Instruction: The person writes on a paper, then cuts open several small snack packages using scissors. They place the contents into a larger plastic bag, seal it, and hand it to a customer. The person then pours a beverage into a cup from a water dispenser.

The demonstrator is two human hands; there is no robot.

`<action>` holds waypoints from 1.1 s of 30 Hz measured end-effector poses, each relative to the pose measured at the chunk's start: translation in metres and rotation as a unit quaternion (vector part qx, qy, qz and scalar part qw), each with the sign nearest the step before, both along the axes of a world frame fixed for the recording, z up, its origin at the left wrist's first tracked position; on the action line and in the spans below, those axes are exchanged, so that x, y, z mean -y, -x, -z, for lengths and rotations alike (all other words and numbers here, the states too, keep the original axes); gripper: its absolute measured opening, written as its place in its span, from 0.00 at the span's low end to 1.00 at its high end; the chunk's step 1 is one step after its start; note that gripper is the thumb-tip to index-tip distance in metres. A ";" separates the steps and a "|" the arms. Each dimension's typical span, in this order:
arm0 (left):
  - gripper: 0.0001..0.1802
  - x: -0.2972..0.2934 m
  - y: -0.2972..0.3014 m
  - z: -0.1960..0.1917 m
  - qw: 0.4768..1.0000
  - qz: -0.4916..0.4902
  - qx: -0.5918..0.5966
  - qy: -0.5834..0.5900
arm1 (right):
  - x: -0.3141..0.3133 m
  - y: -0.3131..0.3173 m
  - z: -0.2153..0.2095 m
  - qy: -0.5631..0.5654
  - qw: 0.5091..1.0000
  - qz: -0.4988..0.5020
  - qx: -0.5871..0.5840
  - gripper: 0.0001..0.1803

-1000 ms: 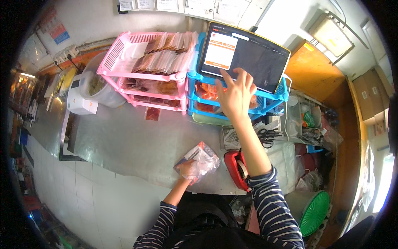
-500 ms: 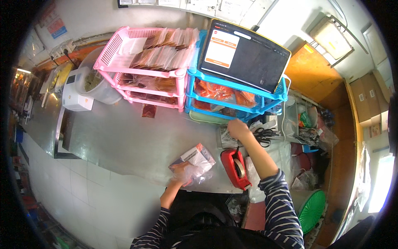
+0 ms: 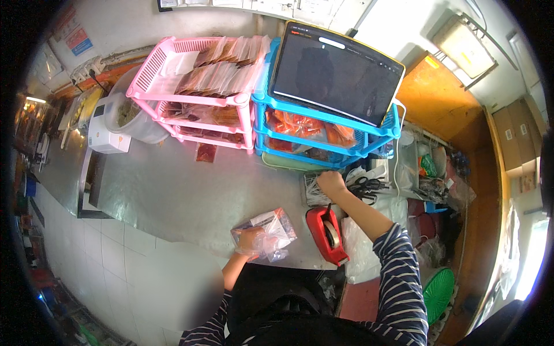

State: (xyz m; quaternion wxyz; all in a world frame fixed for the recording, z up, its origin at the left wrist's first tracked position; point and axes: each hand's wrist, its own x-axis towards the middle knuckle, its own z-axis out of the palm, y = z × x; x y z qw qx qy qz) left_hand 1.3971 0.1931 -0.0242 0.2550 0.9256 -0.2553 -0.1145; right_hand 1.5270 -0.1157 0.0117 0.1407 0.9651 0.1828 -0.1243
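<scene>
Looking down, we see a grey metal desk [image 3: 173,190] running along a pale wall, with white tiled floor [image 3: 115,271] at lower left. At the far left of the desk stands a white box-shaped appliance [image 3: 107,134] beside a clear tub [image 3: 135,121]. Next comes a pink tiered rack [image 3: 190,98] full of packets, then a blue tiered rack [image 3: 323,138] with a dark tablet screen [image 3: 337,75] leaning on top. Our left hand [image 3: 249,241] has its grip closed on a clear plastic bag [image 3: 268,228] lying at the desk's near edge. Just right of it sits a red tape dispenser [image 3: 328,233]. Our right hand [image 3: 332,183] reaches into a small tray of staples or clips [image 3: 314,190]; we cannot tell whether its grip holds anything. Scissors [image 3: 366,185] lie beside it, and an orange wooden door [image 3: 438,104] lies beyond.
</scene>
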 end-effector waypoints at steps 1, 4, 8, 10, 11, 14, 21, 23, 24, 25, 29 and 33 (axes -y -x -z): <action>0.21 0.006 -0.003 -0.007 0.999 -0.017 -0.020 -0.027 | 0.002 0.002 -0.011 0.005 1.000 0.017 0.001 0.07; 0.19 0.005 -0.008 -0.021 0.995 0.022 -0.053 0.083 | 0.017 0.016 -0.028 -0.006 0.997 0.069 0.041 0.07; 0.16 -0.019 -0.005 0.037 0.991 0.052 -0.011 0.123 | 0.007 0.026 -0.070 -0.080 0.983 0.158 0.039 0.06; 0.14 -0.029 -0.009 0.051 0.981 0.078 -0.060 0.166 | -0.007 0.045 -0.116 -0.159 0.971 0.179 0.022 0.06; 0.13 -0.024 -0.019 0.035 0.976 0.080 -0.136 0.146 | -0.007 0.061 -0.119 -0.184 0.969 0.162 -0.039 0.05; 0.14 -0.014 -0.028 0.003 0.925 0.064 -0.258 0.273 | -0.035 0.112 -0.092 -0.383 0.891 0.119 -0.215 0.06; 0.18 -0.017 -0.053 -0.030 0.940 0.105 -0.273 0.174 | -0.147 0.159 -0.035 -0.583 0.756 0.262 -0.138 0.06; 0.17 -0.017 -0.054 -0.022 0.952 0.142 -0.211 0.171 | -0.158 0.167 -0.026 -0.605 0.734 0.300 -0.074 0.05; 0.17 -0.018 -0.050 -0.019 0.955 0.126 -0.167 0.210 | -0.160 0.170 -0.022 -0.599 0.749 0.280 -0.047 0.05; 0.17 -0.017 -0.051 -0.021 0.956 0.136 -0.175 0.194 | -0.161 0.174 -0.018 -0.591 0.763 0.261 -0.019 0.05; 0.17 -0.012 -0.068 -0.032 0.941 0.161 -0.269 0.132 | -0.161 0.185 -0.014 -0.527 0.824 0.207 0.024 0.05; 0.16 -0.012 -0.064 -0.025 0.934 0.158 -0.245 0.209 | -0.167 0.180 -0.029 -0.494 0.840 0.225 -0.007 0.03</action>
